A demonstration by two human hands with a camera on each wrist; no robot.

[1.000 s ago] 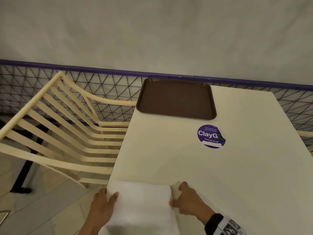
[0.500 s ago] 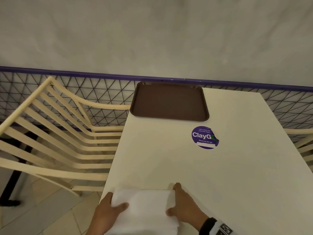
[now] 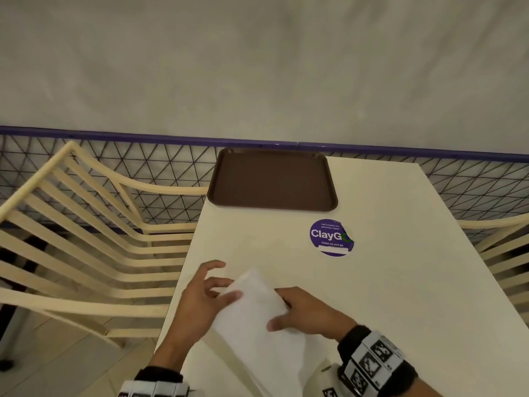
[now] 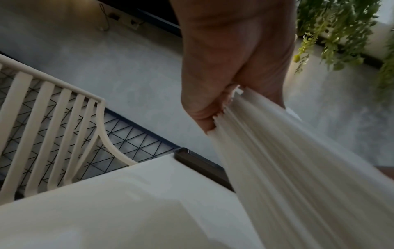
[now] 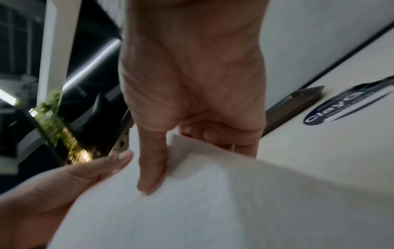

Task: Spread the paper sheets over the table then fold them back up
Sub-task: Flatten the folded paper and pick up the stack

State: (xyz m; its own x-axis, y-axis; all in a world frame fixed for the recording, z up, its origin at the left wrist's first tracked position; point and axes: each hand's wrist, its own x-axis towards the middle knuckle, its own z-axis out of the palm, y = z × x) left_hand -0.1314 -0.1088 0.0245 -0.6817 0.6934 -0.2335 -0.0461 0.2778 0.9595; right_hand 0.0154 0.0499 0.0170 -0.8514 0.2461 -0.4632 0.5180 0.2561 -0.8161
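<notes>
Hands (image 3: 200, 305) (image 3: 307, 312) pinch paper sheets (image 3: 252, 313) above table (image 3: 372, 296).

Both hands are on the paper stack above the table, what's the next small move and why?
Probably lower the white folded paper stack onto the bare cream tabletop and peel off the top sheet. The left hand and right hand pinch it, tilted and lifted, nothing spread yet.
</notes>
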